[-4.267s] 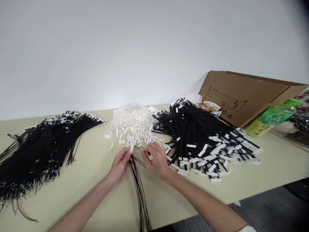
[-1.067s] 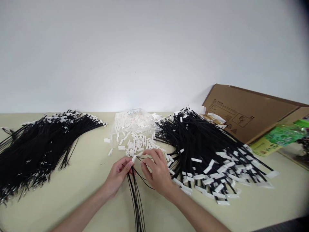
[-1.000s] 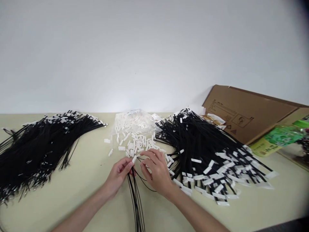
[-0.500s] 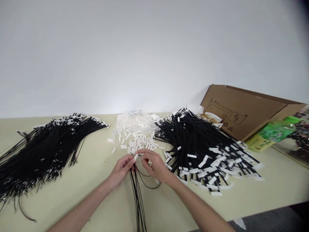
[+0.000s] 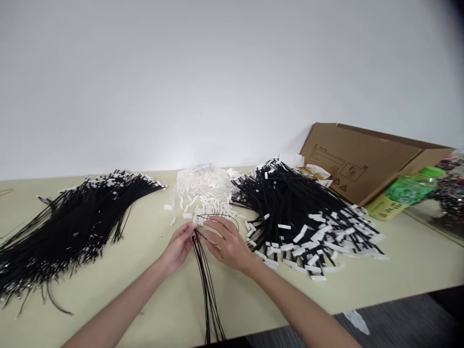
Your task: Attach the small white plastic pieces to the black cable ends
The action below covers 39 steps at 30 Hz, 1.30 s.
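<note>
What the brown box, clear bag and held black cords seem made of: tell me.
Brown box: matte cardboard, by its folded, printed panels. Clear bag: likely shiny plastic film, by its see-through folds. Black cords: perhaps plastic-coated, curving smoothly; finish unclear.

My pale, yellowish bench [image 5: 152, 229] carries a clear plastic bag [image 5: 205, 180] of white pieces. Loose white pieces [image 5: 216, 206] lie just on my side of the bag. Left of it I have a heap of black cables [image 5: 90, 217]; close on its right spreads a second heap [image 5: 293, 198], white-tagged. Well right of the bag rest a cardboard box [image 5: 362, 157] and a slanting, green-capped bottle [image 5: 404, 194].
</note>
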Tool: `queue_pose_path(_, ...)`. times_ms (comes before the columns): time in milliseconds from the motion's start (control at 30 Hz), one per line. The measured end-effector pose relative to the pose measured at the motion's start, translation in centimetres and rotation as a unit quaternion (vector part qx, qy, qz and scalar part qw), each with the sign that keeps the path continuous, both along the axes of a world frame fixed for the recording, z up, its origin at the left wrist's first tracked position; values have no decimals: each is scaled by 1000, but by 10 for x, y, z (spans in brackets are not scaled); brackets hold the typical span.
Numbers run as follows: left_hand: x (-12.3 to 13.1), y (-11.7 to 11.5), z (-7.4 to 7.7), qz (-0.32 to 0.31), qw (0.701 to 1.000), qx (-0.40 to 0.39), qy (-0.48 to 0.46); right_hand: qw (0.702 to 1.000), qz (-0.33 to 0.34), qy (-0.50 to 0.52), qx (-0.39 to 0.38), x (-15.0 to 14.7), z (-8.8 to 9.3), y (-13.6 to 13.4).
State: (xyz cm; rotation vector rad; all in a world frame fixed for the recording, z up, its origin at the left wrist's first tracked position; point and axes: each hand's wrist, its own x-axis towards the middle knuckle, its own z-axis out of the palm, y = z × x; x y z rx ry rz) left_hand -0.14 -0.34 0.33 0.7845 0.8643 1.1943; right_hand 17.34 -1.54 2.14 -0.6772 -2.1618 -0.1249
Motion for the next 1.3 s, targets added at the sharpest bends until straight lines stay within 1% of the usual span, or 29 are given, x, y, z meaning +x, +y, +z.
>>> queue_pose_path(67,1,-1,0,-9,1000,-10,-21,1000,2,-10,20,-1,-4,2)
queue_pose_path(200,4,-4,3,-45,997,-26,-58,998,-9,12,60,-2,-12,7)
queue_pose_path(300,7,-7,5,-65,995,-37,-73,996,-15,16,82,-2,-12,8)
queue_pose_path(400,9,-9,7,-79,993,-42,-77,994,-17,-7,104,-3,-11,6)
queue_pose_path(567,11,-11,6,-81,993,-39,-76,990,-25,-54,127,-3,-13,8)
queue_pose_path(700,10,-9,2,-79,994,-31,-67,980,-9,-79,181,-1,-11,11)
queue_pose_path(800,10,-8,0,-73,995,-36,-64,973,-3,-107,206,0,-7,12)
queue_pose_path(967,10,-8,-1,-65,996,-34,-44,969,2,-107,224,1,-6,12)
queue_pose_path(1033,10,-8,-1,-66,997,-30,-37,970,2,-106,218,1,-8,13)
queue_pose_path(1100,11,-9,0,-66,997,-27,-36,976,0,-104,194,0,-11,15)
queue_pose_path(1200,12,-9,0,-64,997,-25,-33,989,10,-79,124,-1,-16,18)
queue_pose_path(1300,12,-8,0,-51,998,-16,-24,998,57,-12,35,-3,-16,18)
